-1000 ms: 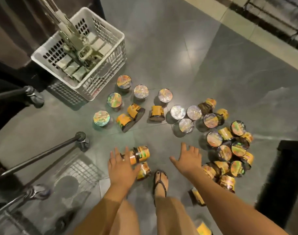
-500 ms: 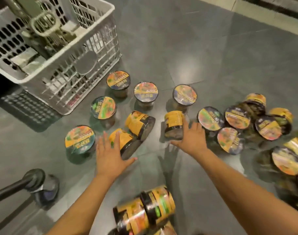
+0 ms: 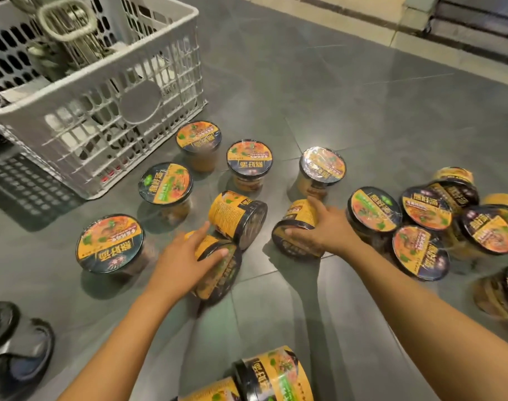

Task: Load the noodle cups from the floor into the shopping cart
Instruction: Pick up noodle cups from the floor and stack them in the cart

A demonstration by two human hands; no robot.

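A big white plastic crate (image 3: 102,117) stands on the grey floor (image 3: 333,96) at the top left. It has holes in its walls, and the things inside are hard to make out. A black wheel (image 3: 12,340), maybe from a cart, sits in the bottom left corner.

Five upright noodle cups (image 3: 110,243) stand on the floor in front of the crate. A crowded bunch of cups (image 3: 420,227) sits close to the right arm, some upright and some leaning. Two more tipped cups (image 3: 273,374) lie at the bottom, between the arms.

The left hand (image 3: 186,256) rests on a fallen noodle cup (image 3: 218,273). Its fingers are spread and mostly straight over the yellow side. The right hand (image 3: 319,230) grips another fallen cup (image 3: 296,230), with its fingers and thumb curled round it. A third fallen cup (image 3: 236,218) lies between the hands, touching the one under the left hand.

The round lids show orange soup, green leaves and big Chinese letters. The yellow sides have small print that is too tiny to read.
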